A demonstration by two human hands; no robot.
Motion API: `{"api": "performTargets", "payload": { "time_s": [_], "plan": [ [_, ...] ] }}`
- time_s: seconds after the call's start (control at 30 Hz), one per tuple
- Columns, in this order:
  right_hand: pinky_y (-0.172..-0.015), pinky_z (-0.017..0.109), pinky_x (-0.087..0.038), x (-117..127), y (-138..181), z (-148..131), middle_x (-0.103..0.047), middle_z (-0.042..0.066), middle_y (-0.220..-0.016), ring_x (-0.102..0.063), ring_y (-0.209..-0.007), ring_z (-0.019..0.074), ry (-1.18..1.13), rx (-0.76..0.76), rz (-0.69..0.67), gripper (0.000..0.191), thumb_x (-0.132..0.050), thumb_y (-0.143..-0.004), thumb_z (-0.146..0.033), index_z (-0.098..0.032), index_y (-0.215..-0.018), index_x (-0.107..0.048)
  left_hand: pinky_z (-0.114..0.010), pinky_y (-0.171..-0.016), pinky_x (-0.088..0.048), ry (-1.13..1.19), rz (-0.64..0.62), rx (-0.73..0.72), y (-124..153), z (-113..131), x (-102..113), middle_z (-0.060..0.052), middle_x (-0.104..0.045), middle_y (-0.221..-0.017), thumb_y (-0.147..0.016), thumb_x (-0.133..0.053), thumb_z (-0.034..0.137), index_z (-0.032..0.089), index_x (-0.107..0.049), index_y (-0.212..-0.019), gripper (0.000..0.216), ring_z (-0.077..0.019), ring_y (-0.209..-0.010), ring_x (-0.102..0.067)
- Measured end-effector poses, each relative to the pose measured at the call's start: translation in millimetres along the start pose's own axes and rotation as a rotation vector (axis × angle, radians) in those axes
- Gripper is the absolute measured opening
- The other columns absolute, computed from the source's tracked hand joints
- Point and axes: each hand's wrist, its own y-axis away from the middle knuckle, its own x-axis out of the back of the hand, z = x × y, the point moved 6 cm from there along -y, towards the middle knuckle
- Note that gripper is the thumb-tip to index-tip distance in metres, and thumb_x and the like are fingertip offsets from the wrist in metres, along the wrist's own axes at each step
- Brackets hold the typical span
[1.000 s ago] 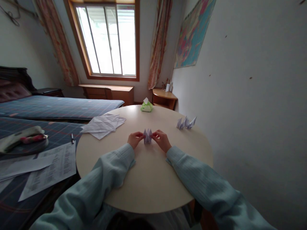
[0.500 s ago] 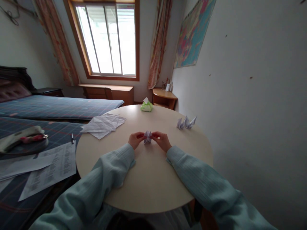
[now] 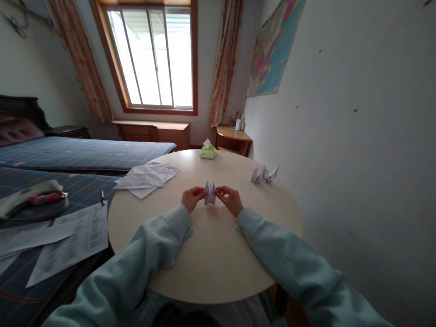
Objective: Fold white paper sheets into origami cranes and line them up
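Between my two hands stands a small folded paper piece (image 3: 210, 194), white and with pointed tips sticking up, just over the middle of the round table (image 3: 218, 254). My left hand (image 3: 192, 198) pinches its left side with thumb and fingers. On the opposite side my right hand (image 3: 230, 199) grips it the same way. Farther right on the table are several folded paper figures (image 3: 265, 174) with raised points, in a close row. A stack of creased white paper sheets (image 3: 146, 178) lies at the table's left.
A green tissue pack (image 3: 208, 150) sits at the table's far edge. Left of the table is a bed (image 3: 85, 152) with a blue checked cover; printed sheets (image 3: 76, 236), a pen (image 3: 102, 197) and a white bag-like item (image 3: 32, 198) lie nearby. A wall (image 3: 357, 172) bounds the right.
The folded paper's tips now stand taller and farther apart between my fingers. My hands have barely shifted; the other things stay put.
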Motion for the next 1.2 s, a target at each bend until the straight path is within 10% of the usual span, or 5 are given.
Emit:
{"api": "performTargets", "payload": {
  "time_s": [1.2],
  "plan": [
    [-0.055,0.022,-0.042,-4.1,-6.4,26.3,-0.062,0.001,-0.063,-0.054,-0.056,0.0111,0.125,-0.115,-0.068,0.019,-0.058,-0.063,-0.035,-0.016,-0.061,-0.061,-0.019,-0.046,-0.039,-0.030,0.003,0.145,-8.0,-19.8,3.6,0.002,-0.057,-0.053,-0.053,-0.059,0.017,0.014,-0.056,-0.062,0.010,-0.0095,-0.049,-0.055]
  ]
}}
